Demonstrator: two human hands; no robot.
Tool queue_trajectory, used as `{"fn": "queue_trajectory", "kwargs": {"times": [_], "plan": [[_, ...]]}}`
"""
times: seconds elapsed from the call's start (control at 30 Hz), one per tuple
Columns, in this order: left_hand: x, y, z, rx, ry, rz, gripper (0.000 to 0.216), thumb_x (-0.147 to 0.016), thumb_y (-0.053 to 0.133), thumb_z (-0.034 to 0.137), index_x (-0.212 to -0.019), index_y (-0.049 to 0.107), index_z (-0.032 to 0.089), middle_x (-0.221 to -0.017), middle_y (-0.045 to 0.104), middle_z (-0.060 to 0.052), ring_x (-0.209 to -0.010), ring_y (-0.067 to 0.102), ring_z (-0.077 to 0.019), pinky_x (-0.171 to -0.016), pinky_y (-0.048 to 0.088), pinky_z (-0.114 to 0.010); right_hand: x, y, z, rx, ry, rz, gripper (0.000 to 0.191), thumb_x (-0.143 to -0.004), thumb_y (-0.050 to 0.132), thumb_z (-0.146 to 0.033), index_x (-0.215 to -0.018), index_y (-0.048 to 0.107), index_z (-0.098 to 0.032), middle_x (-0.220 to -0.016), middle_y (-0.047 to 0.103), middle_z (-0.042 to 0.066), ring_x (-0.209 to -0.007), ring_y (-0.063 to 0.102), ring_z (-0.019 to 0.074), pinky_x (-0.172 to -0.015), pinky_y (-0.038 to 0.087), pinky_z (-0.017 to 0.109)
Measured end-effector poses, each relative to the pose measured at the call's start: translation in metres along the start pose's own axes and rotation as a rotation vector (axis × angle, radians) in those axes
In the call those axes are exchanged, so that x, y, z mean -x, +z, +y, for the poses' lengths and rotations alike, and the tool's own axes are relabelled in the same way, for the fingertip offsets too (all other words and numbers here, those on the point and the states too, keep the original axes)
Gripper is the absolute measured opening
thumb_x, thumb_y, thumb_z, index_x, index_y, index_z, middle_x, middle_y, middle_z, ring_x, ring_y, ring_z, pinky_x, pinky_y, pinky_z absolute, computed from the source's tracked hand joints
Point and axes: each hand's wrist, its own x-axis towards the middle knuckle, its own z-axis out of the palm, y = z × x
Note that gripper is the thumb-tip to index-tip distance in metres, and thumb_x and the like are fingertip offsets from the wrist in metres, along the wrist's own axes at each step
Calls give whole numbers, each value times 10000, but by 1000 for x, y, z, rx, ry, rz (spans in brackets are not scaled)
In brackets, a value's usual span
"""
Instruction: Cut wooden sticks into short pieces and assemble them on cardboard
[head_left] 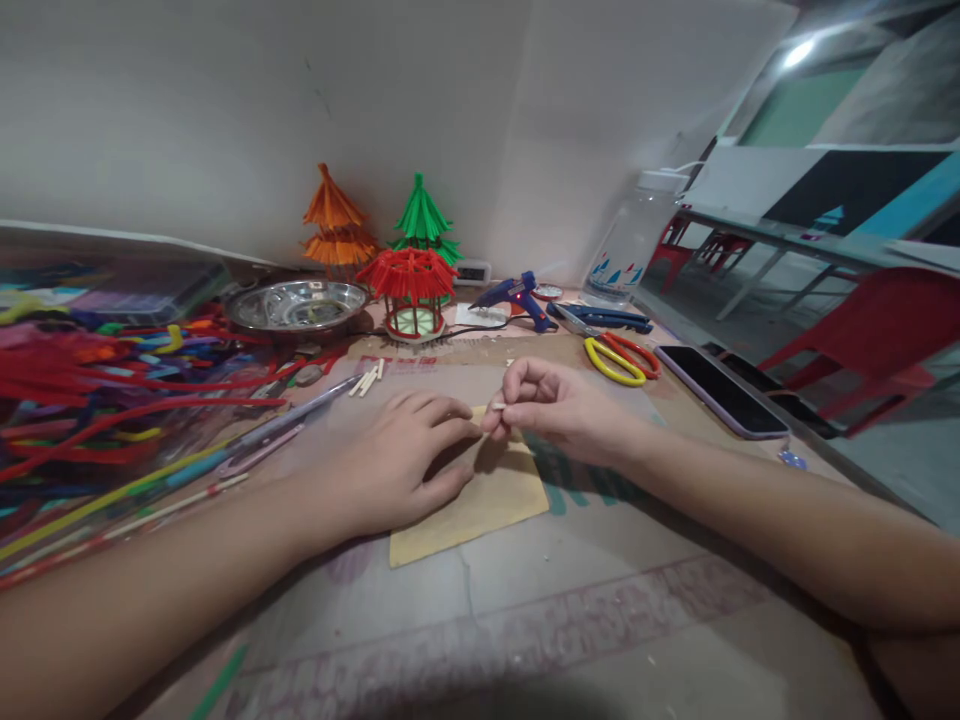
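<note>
My left hand (412, 455) rests palm down with its fingers stretched out, over the left part of a yellow sheet of paper (469, 525). Between thumb and fingers, my right hand (555, 405) pinches a short pale stick (498, 406) just above the far edge of that sheet. Several similar short sticks (366, 378) lie beyond my left hand. A red pipe-cleaner pavilion (411, 275) stands farther back, in front of a green one (420, 212) and an orange one (330, 215).
Loose pipe cleaners (82, 390) crowd the left side. At the back are a metal dish (296, 305), a blue glue gun (517, 295) and a clear bottle (626, 240). Scissors (615, 358) and a phone (724, 390) lie right. A white wall (225, 130) rises behind.
</note>
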Motion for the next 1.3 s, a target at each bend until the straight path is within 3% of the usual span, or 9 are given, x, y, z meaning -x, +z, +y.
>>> {"fn": "queue_trajectory", "kwargs": {"times": [0.17,0.33,0.6,0.7,0.83,0.93,1.13,1.23,1.3], "plan": [[0,1,1,53,25,62,276,-1001,502,355,-1205,647,236,-1214,655,-81,-1121,586,-261,-979,447,-459,3,8,5,-90,30,-102,324,-860,775,-417,-1027,618,-187,-918,775,46,-800,732,133,-771,570,282],[1,2,1,38,29,64,302,-1019,474,371,-1233,644,242,-1219,664,-69,-1134,586,-262,-982,448,-455,4,7,8,-132,8,-163,317,-909,716,-455,-951,574,-175,-892,783,61,-823,742,137,-784,552,281],[-1,2,1,41,21,53,292,-1020,463,366,-1223,642,257,-1222,660,-63,-1120,587,-260,-974,456,-464,3,7,12,-72,8,-132,380,-896,705,-523,-925,506,-201,-854,774,50,-773,726,130,-772,553,283],[-2,3,0,26,18,26,283,-997,498,355,-1206,653,244,-1222,655,-71,-1143,578,-270,-997,452,-478,1,0,5,170,-38,-24,315,-909,685,-490,-910,559,-201,-811,754,31,-741,708,145,-732,550,294],[1,4,-3,3,-23,23,339,-966,541,362,-1249,647,208,-1295,628,-105,-1210,555,-301,-1043,433,-517,-6,-29,-4,921,-254,205,84,-911,649,-267,-906,689,-193,-884,742,49,-841,678,184,-791,515,329],[3,6,-3,5,-29,34,332,-961,545,351,-1236,654,199,-1302,634,-109,-1208,566,-301,-1047,436,-520,-13,-57,3,1260,-361,273,114,-928,600,-192,-949,712,-183,-951,733,77,-887,658,211,-813,506,355],[-1,-2,-5,-6,-14,68,330,-991,521,388,-1212,670,193,-1296,664,-106,-1181,606,-290,-1019,466,-490,-17,-75,18,1482,-489,299,142,-957,563,-178,-1030,681,-150,-1051,679,129,-1003,623,247,-886,494,386],[-6,-28,-17,-101,-69,94,302,-1007,466,341,-1058,731,206,-1095,742,-82,-1039,667,-269,-932,497,-442,-15,-72,16,1453,-471,352,137,-942,547,-162,-1015,663,-164,-977,665,106,-914,620,232,-815,493,364],[-6,-51,-31,-232,-197,121,285,-961,496,282,-1059,752,205,-1033,761,-85,-1007,679,-279,-893,503,-411,-15,-70,15,1423,-449,367,119,-933,544,-168,-974,656,-171,-931,664,92,-863,617,225,-780,487,355]]}}
